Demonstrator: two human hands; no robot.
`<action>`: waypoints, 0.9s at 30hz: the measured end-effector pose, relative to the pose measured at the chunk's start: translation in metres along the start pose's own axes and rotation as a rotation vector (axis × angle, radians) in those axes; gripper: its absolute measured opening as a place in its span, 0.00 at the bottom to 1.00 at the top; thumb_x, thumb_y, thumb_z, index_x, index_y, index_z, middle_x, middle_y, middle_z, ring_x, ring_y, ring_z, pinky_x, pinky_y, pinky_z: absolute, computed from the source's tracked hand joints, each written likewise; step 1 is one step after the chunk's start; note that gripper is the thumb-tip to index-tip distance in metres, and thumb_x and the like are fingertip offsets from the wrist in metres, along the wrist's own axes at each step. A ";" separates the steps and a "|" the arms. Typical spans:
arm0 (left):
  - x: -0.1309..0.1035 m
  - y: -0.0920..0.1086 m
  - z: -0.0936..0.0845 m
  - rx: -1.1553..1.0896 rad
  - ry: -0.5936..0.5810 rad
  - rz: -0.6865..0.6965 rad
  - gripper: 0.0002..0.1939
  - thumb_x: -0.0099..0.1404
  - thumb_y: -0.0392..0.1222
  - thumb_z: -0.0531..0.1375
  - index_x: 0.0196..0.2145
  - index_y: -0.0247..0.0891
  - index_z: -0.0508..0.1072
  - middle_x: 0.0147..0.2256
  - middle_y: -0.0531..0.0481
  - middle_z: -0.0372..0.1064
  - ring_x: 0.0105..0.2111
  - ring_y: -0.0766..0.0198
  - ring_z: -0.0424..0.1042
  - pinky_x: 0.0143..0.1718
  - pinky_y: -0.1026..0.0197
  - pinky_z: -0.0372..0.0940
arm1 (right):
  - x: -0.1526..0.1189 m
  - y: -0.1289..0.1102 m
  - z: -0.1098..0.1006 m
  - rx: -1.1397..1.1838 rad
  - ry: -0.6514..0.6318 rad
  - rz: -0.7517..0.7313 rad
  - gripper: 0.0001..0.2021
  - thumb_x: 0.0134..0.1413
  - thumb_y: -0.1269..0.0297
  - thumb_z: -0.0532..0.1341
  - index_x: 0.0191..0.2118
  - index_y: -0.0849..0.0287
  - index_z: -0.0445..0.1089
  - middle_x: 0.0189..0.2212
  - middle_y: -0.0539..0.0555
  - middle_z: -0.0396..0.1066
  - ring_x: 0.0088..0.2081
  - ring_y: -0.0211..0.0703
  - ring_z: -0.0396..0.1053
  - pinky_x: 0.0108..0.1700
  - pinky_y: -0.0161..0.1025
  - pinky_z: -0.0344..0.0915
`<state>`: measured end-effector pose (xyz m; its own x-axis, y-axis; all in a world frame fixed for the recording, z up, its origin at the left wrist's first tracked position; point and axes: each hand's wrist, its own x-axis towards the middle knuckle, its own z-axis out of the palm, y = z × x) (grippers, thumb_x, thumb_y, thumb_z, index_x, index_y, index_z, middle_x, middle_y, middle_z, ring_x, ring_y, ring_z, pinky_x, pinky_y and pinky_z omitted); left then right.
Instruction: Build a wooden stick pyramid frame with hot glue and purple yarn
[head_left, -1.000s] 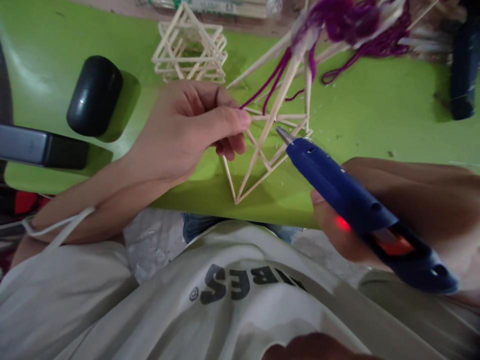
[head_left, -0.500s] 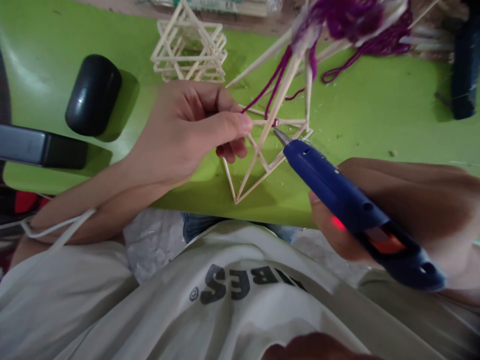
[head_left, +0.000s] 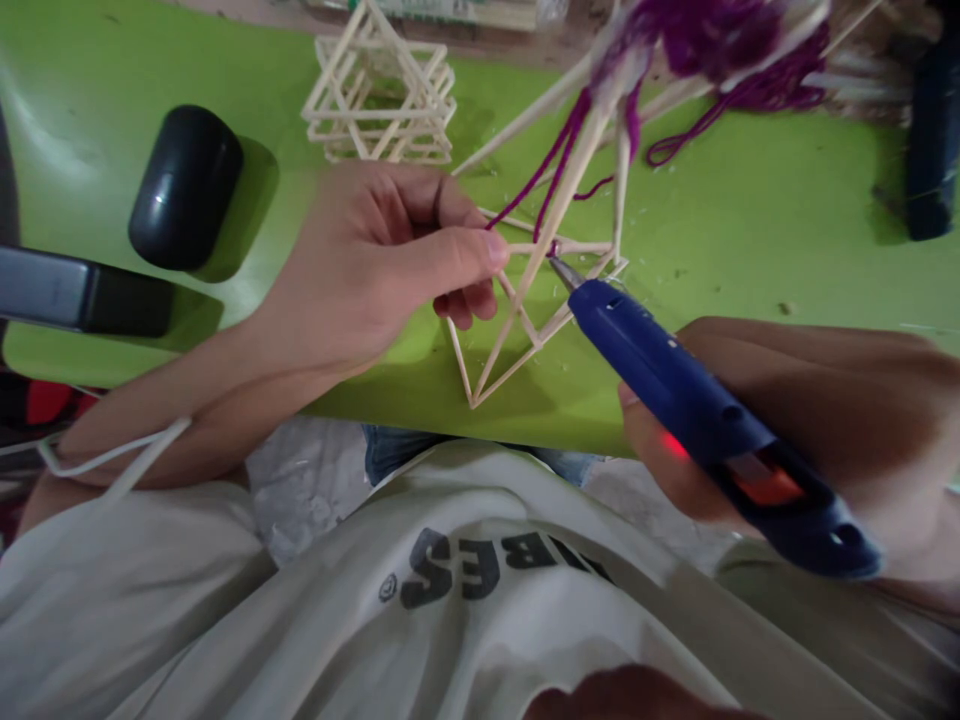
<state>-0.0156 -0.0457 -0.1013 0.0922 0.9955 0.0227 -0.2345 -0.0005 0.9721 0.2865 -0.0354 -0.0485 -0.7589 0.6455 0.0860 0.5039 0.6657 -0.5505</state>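
Between thumb and fingers, my left hand pinches the end of a purple yarn strand beside a stick of the wooden frame. The frame is made of thin pale sticks joined in triangles and rises toward the camera, with purple yarn bundled at its top. My right hand is wrapped round a blue glue gun. Its metal nozzle touches or nearly touches the yarn on a horizontal stick, just right of my left fingertips.
A second stick structure stands at the back on the green table. A black rounded object and a dark box lie at the left. At the far right is a dark blue object.
The stick frame and its yarn have shifted very slightly right in view. Both hands keep their grips, and the glue gun's nozzle stays at the same joint.
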 end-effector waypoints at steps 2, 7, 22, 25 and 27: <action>0.000 0.000 0.000 -0.003 -0.005 0.001 0.07 0.71 0.26 0.71 0.34 0.32 0.83 0.27 0.55 0.81 0.24 0.69 0.81 0.26 0.70 0.77 | 0.000 0.002 0.002 -0.011 0.026 -0.015 0.18 0.68 0.67 0.58 0.24 0.50 0.57 0.22 0.48 0.60 0.23 0.39 0.55 0.30 0.44 0.48; 0.000 -0.002 -0.001 -0.017 -0.011 0.003 0.07 0.71 0.25 0.72 0.35 0.31 0.84 0.27 0.55 0.81 0.24 0.69 0.81 0.25 0.70 0.77 | 0.001 0.000 0.002 -0.025 -0.028 0.053 0.20 0.68 0.67 0.56 0.23 0.51 0.57 0.22 0.49 0.61 0.25 0.39 0.55 0.32 0.43 0.49; -0.001 -0.001 -0.001 -0.015 -0.009 -0.013 0.07 0.71 0.26 0.72 0.34 0.32 0.83 0.27 0.55 0.81 0.24 0.70 0.81 0.25 0.70 0.77 | 0.000 0.003 0.004 -0.027 0.003 0.054 0.19 0.68 0.63 0.54 0.23 0.52 0.54 0.22 0.48 0.58 0.24 0.36 0.53 0.29 0.41 0.49; 0.000 -0.002 -0.002 -0.020 -0.012 -0.009 0.06 0.71 0.26 0.72 0.35 0.32 0.83 0.27 0.55 0.81 0.25 0.70 0.82 0.25 0.70 0.77 | -0.001 0.004 0.003 -0.016 -0.015 0.095 0.20 0.69 0.60 0.55 0.23 0.52 0.54 0.22 0.49 0.58 0.24 0.36 0.54 0.28 0.40 0.52; 0.000 -0.003 -0.002 -0.014 -0.009 -0.005 0.06 0.71 0.26 0.72 0.35 0.31 0.83 0.27 0.55 0.81 0.25 0.70 0.82 0.25 0.70 0.77 | -0.001 0.005 0.003 -0.043 -0.052 0.163 0.20 0.70 0.57 0.57 0.24 0.51 0.57 0.24 0.51 0.59 0.26 0.37 0.61 0.27 0.39 0.54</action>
<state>-0.0170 -0.0454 -0.1045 0.1024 0.9945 0.0197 -0.2471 0.0063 0.9690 0.2884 -0.0340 -0.0540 -0.6852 0.7270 -0.0452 0.6383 0.5695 -0.5179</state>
